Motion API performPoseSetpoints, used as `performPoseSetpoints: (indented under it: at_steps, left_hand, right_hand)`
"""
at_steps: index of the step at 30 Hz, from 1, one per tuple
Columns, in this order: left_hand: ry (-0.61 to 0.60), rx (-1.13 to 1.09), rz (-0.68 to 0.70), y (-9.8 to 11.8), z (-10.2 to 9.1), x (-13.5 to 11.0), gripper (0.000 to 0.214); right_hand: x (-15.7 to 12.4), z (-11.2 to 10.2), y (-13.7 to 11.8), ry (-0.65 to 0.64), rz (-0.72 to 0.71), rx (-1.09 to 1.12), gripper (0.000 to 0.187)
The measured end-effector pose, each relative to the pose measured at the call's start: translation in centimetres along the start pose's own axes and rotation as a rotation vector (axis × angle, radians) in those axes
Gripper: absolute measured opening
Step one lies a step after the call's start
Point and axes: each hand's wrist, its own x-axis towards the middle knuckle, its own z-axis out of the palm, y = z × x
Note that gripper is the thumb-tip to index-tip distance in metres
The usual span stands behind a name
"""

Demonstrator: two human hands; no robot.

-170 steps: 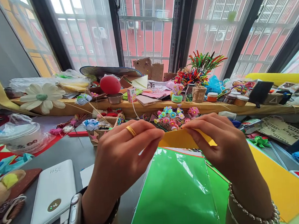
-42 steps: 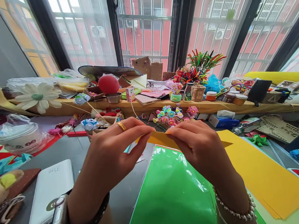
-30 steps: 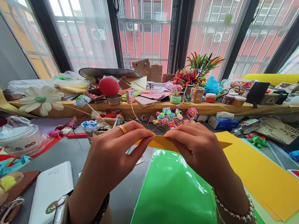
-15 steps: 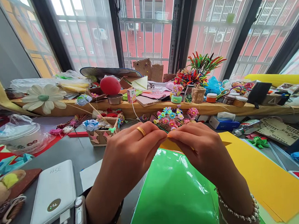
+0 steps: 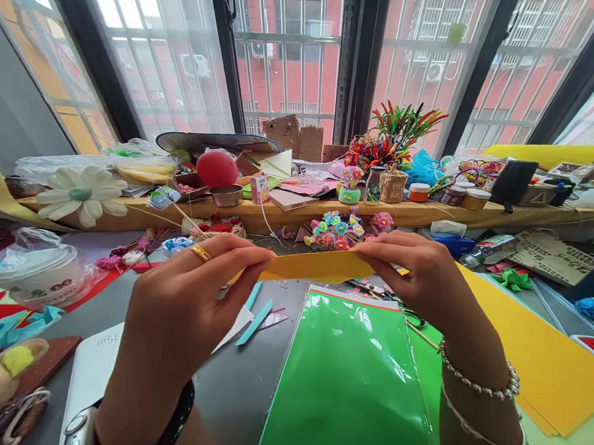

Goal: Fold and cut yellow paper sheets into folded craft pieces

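Grey table [image 5: 246,384], barred windows [image 5: 289,77].
Yellow paper strip [image 5: 314,267], pinched in left hand [image 5: 181,298] and right hand [image 5: 419,272]; glossy green sheet [image 5: 335,380] below.

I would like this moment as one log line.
left hand: pinches yellow strip | right hand: pinches same strip | nearby: green sheet

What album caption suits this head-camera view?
Left hand and right hand hold a yellow paper strip between them over a cluttered grey table.
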Motion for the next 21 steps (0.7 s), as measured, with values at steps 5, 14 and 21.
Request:
performPoseSetpoints:
  at_steps: [5, 14, 21]
  left_hand:
    - [-0.013, 0.044, 0.006, 0.3, 0.2, 0.1, 0.011]
    - [-0.074, 0.011, 0.035, 0.7, 1.4, 0.4, 0.007]
    - [-0.137, -0.075, 0.071, 3.1, 2.3, 1.0, 0.009]
  right_hand:
    - [-0.2, -0.3, 2.0, -0.015, 0.142, -0.077, 0.018]
    - [-0.1, 0.1, 1.7, 0.174, 0.358, -0.320, 0.019]
    - [0.4, 0.8, -3.4, -0.089, -0.015, 0.169, 0.019]
